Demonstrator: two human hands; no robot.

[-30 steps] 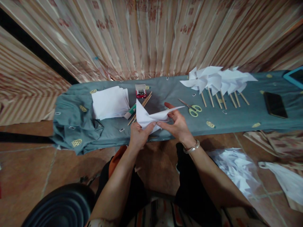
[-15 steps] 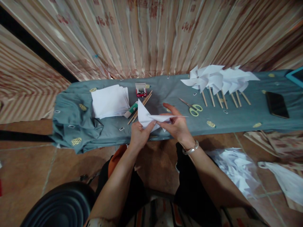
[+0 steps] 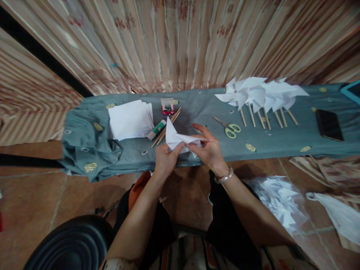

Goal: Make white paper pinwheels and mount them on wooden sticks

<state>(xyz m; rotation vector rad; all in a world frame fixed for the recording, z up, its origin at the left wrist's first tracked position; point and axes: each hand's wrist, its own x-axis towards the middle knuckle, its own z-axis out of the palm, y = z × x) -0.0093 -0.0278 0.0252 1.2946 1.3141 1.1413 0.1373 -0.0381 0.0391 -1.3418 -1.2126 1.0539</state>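
Note:
Between my hands is a white paper pinwheel (image 3: pixel 173 138), its points bent up and partly folded in. My left hand (image 3: pixel 165 157) grips its left side, thumb pressed near the middle. From the right, my right hand (image 3: pixel 209 150) pinches the paper with the thumb, its index finger stretched out above. Just beyond the paper lie several wooden sticks (image 3: pixel 170 123), a green and white glue stick (image 3: pixel 156 129) and an open red box (image 3: pixel 168 109) of small shiny pins. Green-handled scissors (image 3: pixel 229 128) rest to the right of my right hand.
A stack of white paper (image 3: pixel 129 120) lies left on the cloth-covered table (image 3: pixel 194 103). Several finished pinwheels on sticks (image 3: pixel 253 93) lie at the back right, near a black phone (image 3: pixel 329 125). On the floor are a clear bag of white paper pieces (image 3: pixel 281 202) and a black stool (image 3: pixel 70 247).
The paper's right-hand point has bent lower and inward under my right fingers, and its upright left point has shifted slightly right. Both hands keep their hold.

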